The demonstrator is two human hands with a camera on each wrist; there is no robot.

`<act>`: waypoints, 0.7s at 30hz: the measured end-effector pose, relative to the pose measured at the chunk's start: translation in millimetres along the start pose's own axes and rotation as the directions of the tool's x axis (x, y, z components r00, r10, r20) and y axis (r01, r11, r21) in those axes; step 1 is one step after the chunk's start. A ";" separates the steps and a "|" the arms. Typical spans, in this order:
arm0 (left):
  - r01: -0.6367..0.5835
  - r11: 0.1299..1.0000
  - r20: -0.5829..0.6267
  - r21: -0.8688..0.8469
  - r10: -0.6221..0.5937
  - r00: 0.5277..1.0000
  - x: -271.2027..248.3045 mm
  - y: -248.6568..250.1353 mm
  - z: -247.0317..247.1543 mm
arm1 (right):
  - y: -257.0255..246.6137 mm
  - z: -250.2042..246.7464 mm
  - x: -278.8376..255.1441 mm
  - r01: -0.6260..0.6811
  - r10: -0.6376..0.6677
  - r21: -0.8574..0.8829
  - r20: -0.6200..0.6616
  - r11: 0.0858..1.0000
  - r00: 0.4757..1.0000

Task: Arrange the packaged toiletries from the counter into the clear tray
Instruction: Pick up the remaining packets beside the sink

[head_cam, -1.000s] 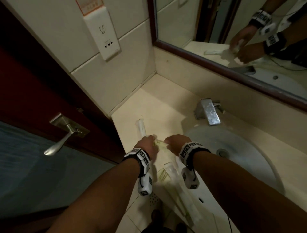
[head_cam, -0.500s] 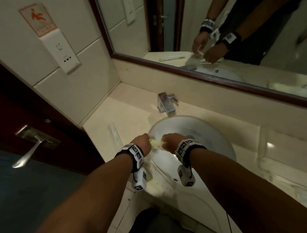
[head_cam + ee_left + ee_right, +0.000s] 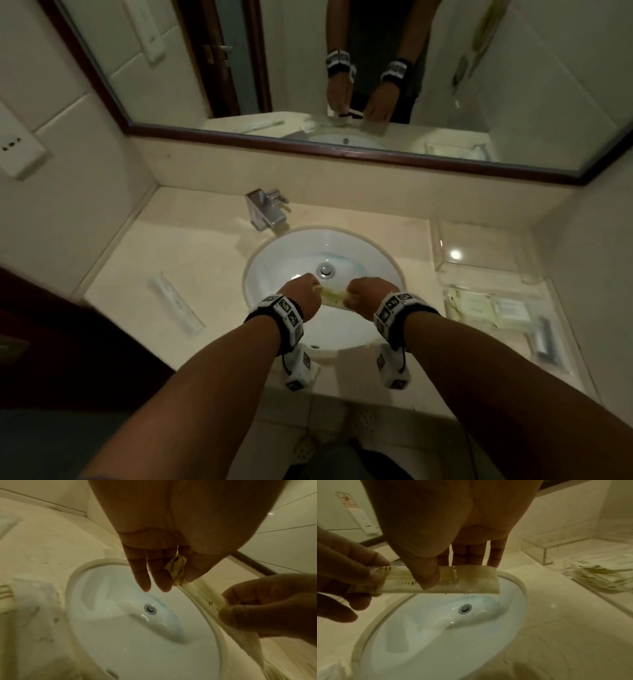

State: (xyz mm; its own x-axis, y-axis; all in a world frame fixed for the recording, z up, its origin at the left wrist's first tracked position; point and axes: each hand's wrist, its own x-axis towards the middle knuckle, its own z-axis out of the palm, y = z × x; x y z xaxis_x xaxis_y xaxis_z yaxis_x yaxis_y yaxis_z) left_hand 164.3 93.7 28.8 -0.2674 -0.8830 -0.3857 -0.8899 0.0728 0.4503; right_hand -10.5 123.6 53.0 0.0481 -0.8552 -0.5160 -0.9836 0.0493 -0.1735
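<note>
I'm facing a beige stone counter (image 3: 191,253) with a round white sink (image 3: 291,253) sunk into it, metal drain (image 3: 325,270) at the bottom, faint blue stain beside the drain. Square chrome faucet (image 3: 265,209) just behind the sink, a little left. Above the faucet a low beige backsplash, then a wide mirror (image 3: 308,68) in a dark wood frame. Left of the sink a cream tiled wall (image 3: 68,192) with a white socket plate (image 3: 19,150). Dark red-brown door (image 3: 51,342) near-left of the sink. Pale tiled floor (image 3: 342,421) below the counter edge. Dim, yellowish light; one bright glare spot right of the sink.
</note>
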 end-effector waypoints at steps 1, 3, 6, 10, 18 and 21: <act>-0.013 1.000 0.007 -0.004 0.013 1.000 -1.6 9.6 3.3 | 8.8 2.2 -8.1 -0.019 0.019 0.017 -0.009 1.000 1.000; -0.039 0.999 0.031 -0.010 0.039 0.999 -2.4 26.1 7.3 | 24.9 7.4 -21.3 -0.041 0.043 0.057 -0.042 0.998 0.998; -0.078 0.997 0.052 -0.017 0.079 0.996 -0.5 52.1 10.3 | 48.8 14.6 -37.8 -0.067 0.074 0.064 -0.110 0.996 0.991; -0.102 0.993 0.044 -0.064 0.105 0.994 7.7 88.2 17.9 | 79.7 16.1 -55.7 -0.079 0.066 -0.049 -0.234 0.996 0.970; -0.121 0.991 0.079 -0.053 0.125 0.989 10.6 175.9 60.8 | 178.7 19.5 -85.4 -0.143 0.085 -0.176 -0.302 0.974 0.949; -0.152 0.987 0.128 -0.044 0.157 0.979 13.8 206.5 85.6 | 213.1 27.2 -99.0 -0.193 0.147 -0.144 -0.282 0.970 0.948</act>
State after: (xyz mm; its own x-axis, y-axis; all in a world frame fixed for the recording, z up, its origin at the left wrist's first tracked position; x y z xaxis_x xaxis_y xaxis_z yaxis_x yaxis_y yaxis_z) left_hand -54.8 136.3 47.6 -0.4487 -0.7938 -0.4106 -0.8216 0.1856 0.5391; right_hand -220.1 232.9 44.3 -0.1478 -0.9492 -0.2778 -0.9889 0.1387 0.0524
